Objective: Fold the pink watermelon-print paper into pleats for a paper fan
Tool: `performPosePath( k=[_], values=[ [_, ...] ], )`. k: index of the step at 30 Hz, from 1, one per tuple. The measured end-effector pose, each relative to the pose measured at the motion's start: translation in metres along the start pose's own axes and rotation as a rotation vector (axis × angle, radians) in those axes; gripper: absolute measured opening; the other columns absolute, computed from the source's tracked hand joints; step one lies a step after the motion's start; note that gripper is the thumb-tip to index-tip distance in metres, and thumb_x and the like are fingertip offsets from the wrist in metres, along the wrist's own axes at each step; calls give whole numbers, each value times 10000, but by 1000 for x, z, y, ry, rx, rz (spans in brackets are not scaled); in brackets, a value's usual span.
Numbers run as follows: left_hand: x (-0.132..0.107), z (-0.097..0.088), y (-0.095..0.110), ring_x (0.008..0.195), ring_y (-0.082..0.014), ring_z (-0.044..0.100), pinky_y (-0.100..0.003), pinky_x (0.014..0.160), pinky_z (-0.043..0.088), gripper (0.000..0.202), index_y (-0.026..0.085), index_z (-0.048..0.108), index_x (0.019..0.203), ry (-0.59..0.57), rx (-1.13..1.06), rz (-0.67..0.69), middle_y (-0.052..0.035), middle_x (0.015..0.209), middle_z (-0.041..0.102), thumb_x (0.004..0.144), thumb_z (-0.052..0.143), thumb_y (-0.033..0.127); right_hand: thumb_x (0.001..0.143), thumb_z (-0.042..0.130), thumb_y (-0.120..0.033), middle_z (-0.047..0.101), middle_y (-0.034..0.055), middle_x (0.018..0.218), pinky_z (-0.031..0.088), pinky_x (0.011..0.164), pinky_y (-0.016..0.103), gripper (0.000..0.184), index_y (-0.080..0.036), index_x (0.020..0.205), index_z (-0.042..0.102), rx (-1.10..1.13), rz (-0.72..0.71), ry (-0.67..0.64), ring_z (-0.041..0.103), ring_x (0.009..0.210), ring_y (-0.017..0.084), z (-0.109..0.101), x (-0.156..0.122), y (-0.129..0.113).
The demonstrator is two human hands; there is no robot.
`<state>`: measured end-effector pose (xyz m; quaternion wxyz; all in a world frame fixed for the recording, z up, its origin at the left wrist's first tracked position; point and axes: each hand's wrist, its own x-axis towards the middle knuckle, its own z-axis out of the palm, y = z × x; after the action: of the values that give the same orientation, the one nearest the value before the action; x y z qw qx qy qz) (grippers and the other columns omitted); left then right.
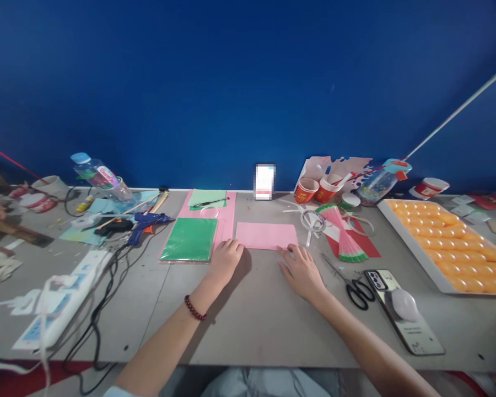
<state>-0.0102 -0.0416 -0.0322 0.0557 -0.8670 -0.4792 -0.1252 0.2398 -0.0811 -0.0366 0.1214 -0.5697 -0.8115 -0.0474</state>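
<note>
A pink sheet of paper point(266, 235) lies flat on the grey table point(248, 325) in front of me. My left hand point(225, 259), with a dark red bead bracelet on its wrist, rests at the sheet's near left corner with fingers curled under. My right hand point(301, 270) lies at the near right corner, fingers stretched flat onto the paper's edge. Neither hand lifts the sheet.
Left of the sheet lie green paper point(190, 240) on a pink stack, a blue glue gun point(146, 223), a power strip point(72, 295) and a tilted bottle point(101, 176). Right: scissors point(351, 281), a phone point(403, 309), a paper fan point(343, 237), red cups point(318, 190), a tray of orange balls point(454, 242).
</note>
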Motion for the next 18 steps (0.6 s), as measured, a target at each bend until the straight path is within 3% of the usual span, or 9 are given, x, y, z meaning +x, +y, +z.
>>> performPosePath(
  k=[8,18],
  values=[
    [2,1,-1,862,-216,567,-363,764,459,284,172,590,985,-4,44,56,-76,907,609,846,406,7,912,416,-183,602,95,1114,441,878,349,356,-196,1224,586,166,23,71,528,1033,210,13,8,26],
    [2,3,-1,904,-219,554,-356,774,457,281,176,568,1053,21,55,72,-75,952,596,857,431,27,927,404,-210,678,88,1010,448,851,346,263,-168,1039,638,347,49,105,596,950,213,7,14,36]
  ],
)
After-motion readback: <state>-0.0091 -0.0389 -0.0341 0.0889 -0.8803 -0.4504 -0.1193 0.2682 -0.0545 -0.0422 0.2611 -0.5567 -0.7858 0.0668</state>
